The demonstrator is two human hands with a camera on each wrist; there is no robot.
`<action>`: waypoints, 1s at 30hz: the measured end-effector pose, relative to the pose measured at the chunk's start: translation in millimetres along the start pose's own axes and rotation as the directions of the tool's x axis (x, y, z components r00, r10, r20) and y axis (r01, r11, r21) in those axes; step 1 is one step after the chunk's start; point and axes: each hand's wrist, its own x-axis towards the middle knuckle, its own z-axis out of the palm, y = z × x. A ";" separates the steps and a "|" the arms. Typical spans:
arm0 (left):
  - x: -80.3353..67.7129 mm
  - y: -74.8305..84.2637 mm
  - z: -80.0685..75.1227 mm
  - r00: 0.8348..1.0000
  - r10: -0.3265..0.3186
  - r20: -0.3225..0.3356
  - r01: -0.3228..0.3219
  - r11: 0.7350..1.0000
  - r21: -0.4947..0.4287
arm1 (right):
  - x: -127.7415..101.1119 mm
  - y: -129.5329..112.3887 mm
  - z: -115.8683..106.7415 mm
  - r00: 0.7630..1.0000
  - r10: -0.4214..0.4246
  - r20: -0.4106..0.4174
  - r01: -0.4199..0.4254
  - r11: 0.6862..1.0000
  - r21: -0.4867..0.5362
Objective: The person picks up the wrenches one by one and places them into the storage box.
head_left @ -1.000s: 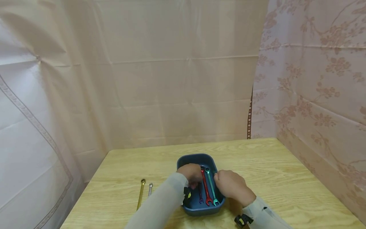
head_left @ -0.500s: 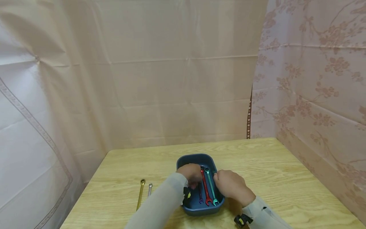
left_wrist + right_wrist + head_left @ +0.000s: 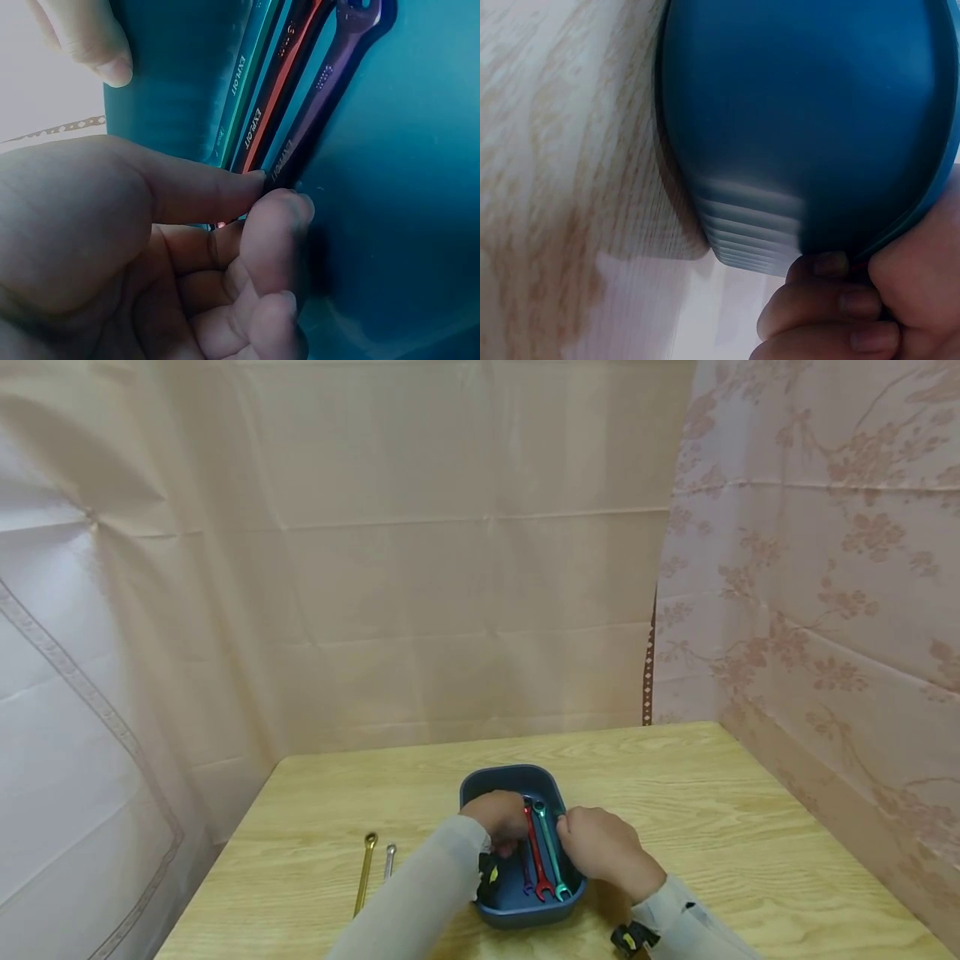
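Note:
A dark blue plastic bin (image 3: 517, 920) stands on the table with three combination wrenches lying side by side in it. They are a green wrench (image 3: 551, 852), a red wrench (image 3: 536, 856) and a smaller purple wrench (image 3: 528, 878). My left hand (image 3: 497, 817) reaches inside and pinches the purple wrench (image 3: 321, 97) between thumb and forefinger, covering its far end. At the bin's right side, my right hand (image 3: 600, 843) grips the rim. Its curled fingers (image 3: 821, 304) show against the outer wall in the right wrist view, with the thumb over the edge.
Left of the bin, a gold wrench (image 3: 364, 877) and a shorter silver wrench (image 3: 390, 860) lie on the wood-grain table (image 3: 675, 777); my left sleeve partly hides the silver one. Cloth curtains (image 3: 450, 610) hang behind and along both sides.

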 end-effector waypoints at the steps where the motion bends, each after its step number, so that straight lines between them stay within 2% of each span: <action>1: 0.2 -0.2 0.1 1.000 0.000 -0.002 0.000 1.000 0.006 | 0.3 0.1 0.2 1.000 0.000 -0.001 0.000 1.000 -0.001; 12: -0.7 0.1 1.0 0.999 -0.004 -0.039 0.005 0.999 0.049 | 1.6 1.3 2.1 1.000 0.006 0.010 -0.006 1.000 0.004; 20: -7.0 2.3 -5.1 0.994 0.059 -0.097 -0.043 0.986 0.161 | 0.3 2.5 1.8 1.000 0.016 0.016 -0.016 1.000 0.005; 30: -17.7 4.4 -19.2 0.988 0.104 -0.116 -0.085 0.984 0.160 | 1.1 2.6 1.7 1.000 0.012 0.016 -0.012 1.000 -0.001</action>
